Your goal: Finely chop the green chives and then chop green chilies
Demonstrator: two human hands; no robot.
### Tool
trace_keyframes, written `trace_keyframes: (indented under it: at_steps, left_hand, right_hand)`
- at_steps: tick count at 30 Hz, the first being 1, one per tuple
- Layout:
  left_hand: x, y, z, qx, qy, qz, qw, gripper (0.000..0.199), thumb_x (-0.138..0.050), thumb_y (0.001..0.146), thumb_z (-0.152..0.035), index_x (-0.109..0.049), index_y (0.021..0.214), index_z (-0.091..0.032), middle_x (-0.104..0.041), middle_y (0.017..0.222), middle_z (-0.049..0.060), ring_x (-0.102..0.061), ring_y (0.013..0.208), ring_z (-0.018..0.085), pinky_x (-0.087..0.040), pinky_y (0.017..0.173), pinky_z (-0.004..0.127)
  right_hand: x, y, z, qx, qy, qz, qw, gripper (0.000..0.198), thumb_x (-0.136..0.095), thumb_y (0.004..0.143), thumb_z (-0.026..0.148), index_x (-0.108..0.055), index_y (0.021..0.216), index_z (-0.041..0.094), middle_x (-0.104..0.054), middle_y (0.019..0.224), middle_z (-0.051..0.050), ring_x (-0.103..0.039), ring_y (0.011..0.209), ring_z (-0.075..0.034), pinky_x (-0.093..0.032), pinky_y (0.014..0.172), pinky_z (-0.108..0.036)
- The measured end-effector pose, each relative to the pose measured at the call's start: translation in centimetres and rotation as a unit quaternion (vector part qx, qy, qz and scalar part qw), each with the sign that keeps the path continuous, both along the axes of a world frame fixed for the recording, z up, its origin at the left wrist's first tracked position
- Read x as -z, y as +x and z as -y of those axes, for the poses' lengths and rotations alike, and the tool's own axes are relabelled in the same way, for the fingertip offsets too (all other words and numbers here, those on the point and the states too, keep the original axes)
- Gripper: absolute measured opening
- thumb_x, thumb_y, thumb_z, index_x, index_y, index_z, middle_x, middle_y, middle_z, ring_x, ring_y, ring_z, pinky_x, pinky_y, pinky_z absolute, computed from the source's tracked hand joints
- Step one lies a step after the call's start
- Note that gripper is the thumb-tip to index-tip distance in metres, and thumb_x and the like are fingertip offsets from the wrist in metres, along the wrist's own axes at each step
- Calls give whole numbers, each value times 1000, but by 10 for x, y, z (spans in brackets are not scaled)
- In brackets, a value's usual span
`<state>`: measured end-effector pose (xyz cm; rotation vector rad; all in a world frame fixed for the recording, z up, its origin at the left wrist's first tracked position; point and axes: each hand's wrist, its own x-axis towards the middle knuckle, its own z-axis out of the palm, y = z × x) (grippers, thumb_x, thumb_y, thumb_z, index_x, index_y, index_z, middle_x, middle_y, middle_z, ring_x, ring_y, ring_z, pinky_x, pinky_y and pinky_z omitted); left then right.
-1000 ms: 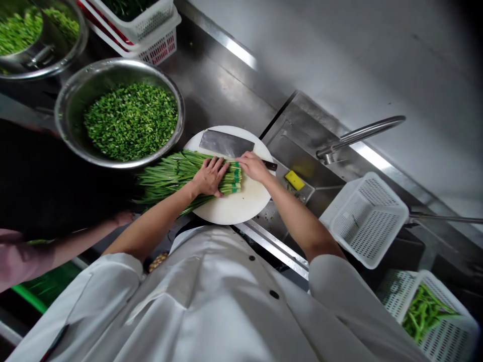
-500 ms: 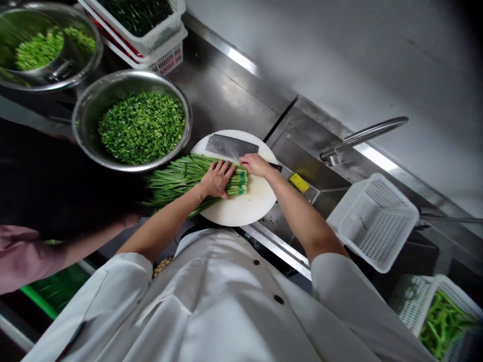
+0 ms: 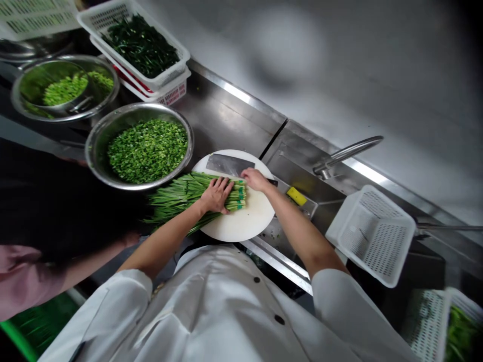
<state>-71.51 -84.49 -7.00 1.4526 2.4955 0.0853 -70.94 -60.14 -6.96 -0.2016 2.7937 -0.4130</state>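
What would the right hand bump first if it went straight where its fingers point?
Probably the big knife's blade, lying on the white cutting board just ahead of the right hand, though the depth is unclear.

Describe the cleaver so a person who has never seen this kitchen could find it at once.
Start at the round white cutting board near the middle of the picture. On its far side, just beyond the bundled greens under the left hand, lies the cleaver. Its broad grey rectangular blade and dark handle set it apart from those greens.
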Motion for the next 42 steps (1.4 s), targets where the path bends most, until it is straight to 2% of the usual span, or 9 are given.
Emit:
trace_keyframes:
  at_steps: [3,5,16,20,25,28,33,38,42]
  left_hand:
    - [-1,-1,0,0,0,-4,1000,130,-79,62,-73,-31,161,-4,-34,162,31,-30,148,49,-20,121,56]
    - [-1,-2,-1,-1,4,-6,1000,129,-78,62,-72,-32,161,-4,-34,162,31,-31,148,48,-20,121,57]
    - [2,-4,-3,-5,-1,-2,1000,129,-80,62,-71,-31,161,-4,-32,163,31,-30,148,48,-19,121,57]
    - [8,-3,-2,0,5,-2,1000,131,-79,62,-73,-30,162,-5,-32,163,32,-29,149,49,-18,120,57]
    - [14,-3,0,0,9,6,1000,131,-77,62,-74,-28,162,-5,-30,164,31,-28,149,49,-16,120,58]
    - [12,-3,0,3,10,7,1000,132,-78,62,-74,-28,163,-5,-30,164,31,-28,149,49,-17,120,58]
    - [7,-3,-1,2,15,-2,1000,130,-78,62,-72,-30,162,-4,-33,162,31,-31,147,48,-19,120,57]
    - [9,-3,-1,5,23,-5,1000,128,-77,63,-71,-30,162,-5,-34,161,31,-33,146,47,-20,120,57]
    - [7,0,2,10,23,-7,1000,128,-77,63,-71,-29,162,-4,-35,161,32,-33,146,49,-20,120,59]
  right_hand:
    - [3,0,-9,-83,-117,-2,990,34,-52,92,7,-75,115,18,-70,110,-7,-63,101,-18,-45,92,-25]
    - [6,-3,-12,-104,-143,-5,984,31,-55,90,8,-76,111,17,-69,105,-7,-62,96,-17,-44,90,-25]
    - [5,-36,-1,-146,-60,31,987,13,-60,86,16,-73,84,15,-69,86,-3,-54,80,-16,-35,74,-25]
    - [8,-35,7,-106,-10,46,993,18,-55,89,10,-73,85,14,-72,85,-6,-53,73,-16,-32,68,-26]
    - [14,-28,5,-92,-4,35,995,22,-55,88,7,-73,101,10,-74,92,-13,-57,74,-19,-36,70,-27]
    - [16,-27,-6,-102,-47,28,993,31,-51,89,7,-73,111,12,-73,99,-10,-60,82,-18,-40,77,-25]
    - [18,-36,-27,-158,-183,59,968,34,-52,80,6,-77,101,17,-69,93,-3,-57,83,-16,-42,81,-25]
    - [24,-45,-31,-183,-197,86,959,32,-56,74,6,-75,96,19,-66,81,1,-53,76,-15,-38,73,-23]
    - [27,-38,-34,-186,-213,83,956,38,-56,77,8,-75,108,19,-70,91,-1,-55,79,-15,-39,75,-23]
